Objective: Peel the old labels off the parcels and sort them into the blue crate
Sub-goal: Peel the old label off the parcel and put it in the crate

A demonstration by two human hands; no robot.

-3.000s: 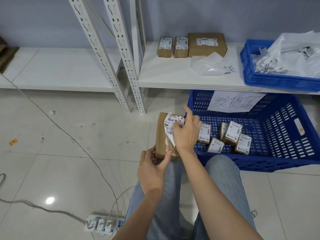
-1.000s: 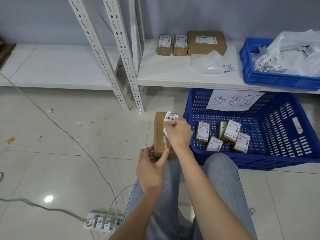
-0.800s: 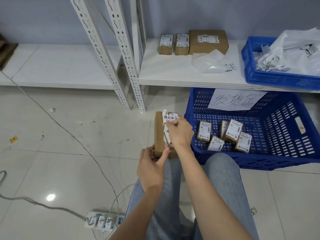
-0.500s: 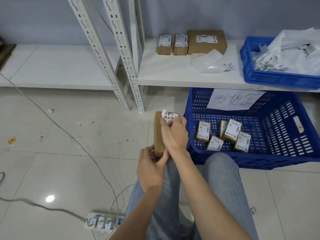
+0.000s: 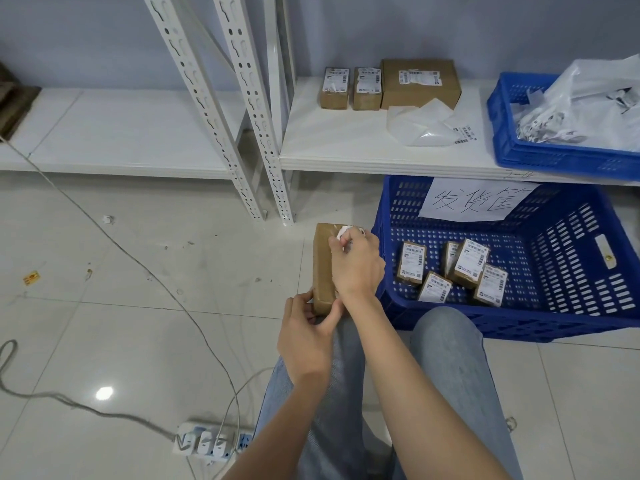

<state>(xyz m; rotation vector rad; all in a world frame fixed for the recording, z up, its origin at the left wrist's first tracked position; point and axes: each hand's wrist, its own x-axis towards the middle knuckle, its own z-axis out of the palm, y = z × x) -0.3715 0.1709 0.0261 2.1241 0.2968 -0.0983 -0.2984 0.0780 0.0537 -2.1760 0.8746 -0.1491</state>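
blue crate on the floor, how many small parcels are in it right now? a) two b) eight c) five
c, five small labelled parcels lie clustered on the floor of the blue crate, while the right hand crumples a peeled label.

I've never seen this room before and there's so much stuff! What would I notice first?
Probably the two hands in the middle: the left hand holds the near end of a brown parcel while the right hand grips a crumpled white label at its far end. Next comes the big blue crate on the floor to the right, with small labelled boxes inside and a handwritten paper sign on its far wall.
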